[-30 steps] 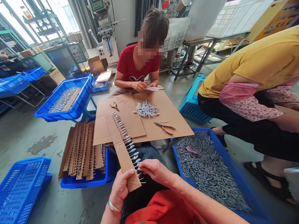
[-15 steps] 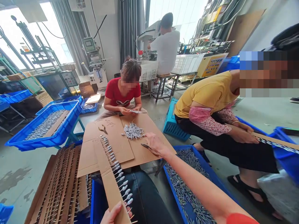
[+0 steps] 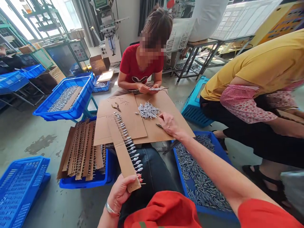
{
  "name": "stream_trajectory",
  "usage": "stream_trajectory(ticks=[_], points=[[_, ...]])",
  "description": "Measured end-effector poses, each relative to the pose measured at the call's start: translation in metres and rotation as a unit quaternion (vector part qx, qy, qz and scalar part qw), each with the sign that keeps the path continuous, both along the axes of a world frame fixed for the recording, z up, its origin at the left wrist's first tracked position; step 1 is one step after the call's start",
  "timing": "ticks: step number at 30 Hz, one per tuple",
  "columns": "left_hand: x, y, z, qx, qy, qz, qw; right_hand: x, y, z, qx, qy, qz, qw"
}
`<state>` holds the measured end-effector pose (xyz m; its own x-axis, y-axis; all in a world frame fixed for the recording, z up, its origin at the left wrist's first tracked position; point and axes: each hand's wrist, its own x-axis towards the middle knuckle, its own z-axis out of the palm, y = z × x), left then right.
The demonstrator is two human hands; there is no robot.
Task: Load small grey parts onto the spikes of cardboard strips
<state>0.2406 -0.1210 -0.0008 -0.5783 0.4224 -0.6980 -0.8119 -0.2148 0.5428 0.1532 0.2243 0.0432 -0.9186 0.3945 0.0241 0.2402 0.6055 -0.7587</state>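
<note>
My left hand [image 3: 122, 189] grips the near end of a long cardboard strip [image 3: 123, 154], whose right edge carries a row of sticks tipped with small grey pieces [image 3: 133, 153]. The strip's far end rests on the cardboard-covered table [image 3: 104, 126]. My right hand [image 3: 169, 124] is at the table's right side, fingers bent together beside the pile of grey pieces [image 3: 148, 110]; what its fingertips hold, if anything, is too small to tell. Dark-handled pliers [image 3: 159, 125] lie partly under this hand. Another pair of pliers [image 3: 116, 107] lies at the table's far left.
Across the table a person in red [image 3: 142, 68] handles small pieces. At right sits a person in yellow [image 3: 263, 69]. A blue crate of grey pieces [image 3: 201, 171] stands below my right arm. More strips [image 3: 82, 152] fill a crate at left, near a raised blue tray [image 3: 52, 114].
The view has tilted down and shifted, showing my left wrist and a blue basket at lower left. My right hand's fingers have drawn in, still beside the pile. My left hand keeps hold of the strip.
</note>
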Motion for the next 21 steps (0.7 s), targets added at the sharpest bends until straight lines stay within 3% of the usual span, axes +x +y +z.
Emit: stream_trajectory(ticks=[4,6,9,14,21], points=[[0.001,0.002,0.001,0.004,0.009,-0.007,1.0,0.071,-0.054,-0.008,-0.145,0.021,0.04,0.988],[0.001,0.002,0.001,0.004,0.005,-0.011,1.0,0.106,-0.087,-0.02,-0.342,0.015,0.052,0.938],[0.0,0.003,0.001,0.004,0.004,-0.014,1.0,0.14,-0.13,-0.039,-0.451,-0.008,0.027,0.892],[-0.001,0.002,0.001,0.004,0.008,-0.018,1.0,0.15,-0.166,-0.054,-0.437,-0.011,-0.02,0.899],[-0.001,0.002,0.001,0.016,0.013,-0.02,1.0,0.146,-0.17,-0.055,-0.42,-0.009,-0.003,0.908]])
